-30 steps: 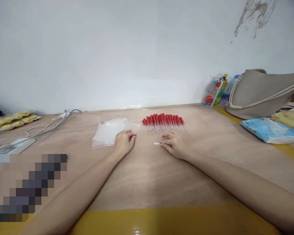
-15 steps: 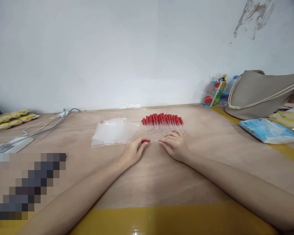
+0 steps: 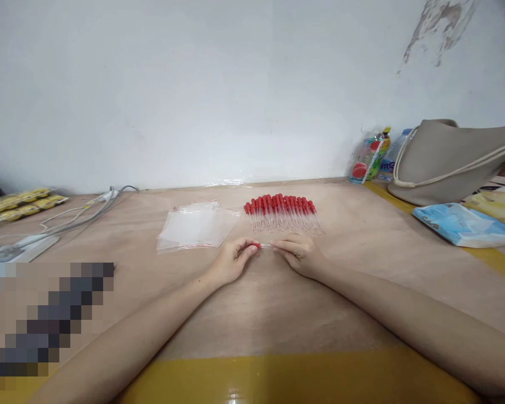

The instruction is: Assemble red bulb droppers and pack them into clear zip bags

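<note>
Between my two hands lies one glass dropper [image 3: 265, 245], held level just above the table. My left hand [image 3: 233, 259] pinches its red rubber bulb, most of which the fingers cover. Closed round the clear glass tube is my right hand [image 3: 299, 253], whose fingers hide the tip. Just beyond the hands, several red-bulbed droppers [image 3: 280, 206] lie side by side, bulbs toward the wall and glass tips toward me. A loose stack of clear zip bags [image 3: 193, 227] lies flat beyond and left of my left hand.
On the left are cables [image 3: 79, 221], a power strip [image 3: 33, 247] and yellow packs [image 3: 25, 203]. At the right stand bottles [image 3: 368, 157] and a grey bag [image 3: 450, 160], with a blue tissue pack [image 3: 463, 223] in front. Yellow tape [image 3: 252, 379] runs along the table's near edge.
The fingers of my right hand have come down and closed together on the glass tube. My left hand's fingers now cover more of the red bulb.
</note>
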`<state>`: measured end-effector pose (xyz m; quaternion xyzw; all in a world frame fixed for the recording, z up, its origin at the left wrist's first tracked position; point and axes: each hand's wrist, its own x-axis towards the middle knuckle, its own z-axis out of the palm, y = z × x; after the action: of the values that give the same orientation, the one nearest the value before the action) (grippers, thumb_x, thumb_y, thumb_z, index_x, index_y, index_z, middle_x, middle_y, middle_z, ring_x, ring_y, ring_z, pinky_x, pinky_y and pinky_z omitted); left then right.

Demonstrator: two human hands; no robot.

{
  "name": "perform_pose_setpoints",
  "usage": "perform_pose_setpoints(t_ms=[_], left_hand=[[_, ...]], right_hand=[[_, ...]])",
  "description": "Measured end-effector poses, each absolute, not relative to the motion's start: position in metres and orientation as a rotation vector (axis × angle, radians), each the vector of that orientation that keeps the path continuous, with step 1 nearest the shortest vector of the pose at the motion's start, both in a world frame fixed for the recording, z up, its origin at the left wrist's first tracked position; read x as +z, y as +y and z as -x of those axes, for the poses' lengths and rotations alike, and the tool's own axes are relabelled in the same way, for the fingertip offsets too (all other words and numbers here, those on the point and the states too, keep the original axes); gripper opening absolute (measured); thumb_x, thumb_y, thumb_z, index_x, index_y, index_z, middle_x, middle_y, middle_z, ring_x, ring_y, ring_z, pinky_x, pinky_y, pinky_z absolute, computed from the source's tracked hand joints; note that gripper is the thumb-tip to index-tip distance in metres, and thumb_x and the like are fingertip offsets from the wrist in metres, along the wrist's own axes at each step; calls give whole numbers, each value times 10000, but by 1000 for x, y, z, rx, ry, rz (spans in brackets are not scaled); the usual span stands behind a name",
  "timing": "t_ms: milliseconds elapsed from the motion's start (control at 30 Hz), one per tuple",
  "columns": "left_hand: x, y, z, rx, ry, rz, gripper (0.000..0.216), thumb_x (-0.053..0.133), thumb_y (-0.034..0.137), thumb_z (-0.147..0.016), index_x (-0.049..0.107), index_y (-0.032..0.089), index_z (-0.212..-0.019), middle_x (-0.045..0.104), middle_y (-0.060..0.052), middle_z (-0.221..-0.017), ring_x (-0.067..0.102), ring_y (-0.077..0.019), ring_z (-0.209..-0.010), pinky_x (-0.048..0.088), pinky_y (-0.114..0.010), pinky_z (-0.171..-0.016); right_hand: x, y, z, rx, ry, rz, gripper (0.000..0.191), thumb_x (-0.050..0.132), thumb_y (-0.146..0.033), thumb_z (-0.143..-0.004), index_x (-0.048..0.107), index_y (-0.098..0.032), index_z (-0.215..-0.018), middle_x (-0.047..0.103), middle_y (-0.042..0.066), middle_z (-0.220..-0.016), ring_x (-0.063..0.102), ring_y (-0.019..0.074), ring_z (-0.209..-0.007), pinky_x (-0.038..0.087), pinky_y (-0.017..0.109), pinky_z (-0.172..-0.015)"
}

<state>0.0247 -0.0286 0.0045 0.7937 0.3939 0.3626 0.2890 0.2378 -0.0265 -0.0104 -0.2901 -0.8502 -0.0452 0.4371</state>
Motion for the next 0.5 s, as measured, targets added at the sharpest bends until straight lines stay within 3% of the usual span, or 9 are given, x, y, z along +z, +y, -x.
perform_pose_setpoints(t_ms=[500], left_hand=[[6,-33,-26,928,1084,-2205,205,555,336,-788,628,155,-852,668,-24,-765,600,-140,-677,480,-247,-643]], right_hand=[[-5,-32,-239,-259,-2257,766,200,440,-179,-848,637,-170,-874,641,37,-748,534,126,-674,316,287,-648]])
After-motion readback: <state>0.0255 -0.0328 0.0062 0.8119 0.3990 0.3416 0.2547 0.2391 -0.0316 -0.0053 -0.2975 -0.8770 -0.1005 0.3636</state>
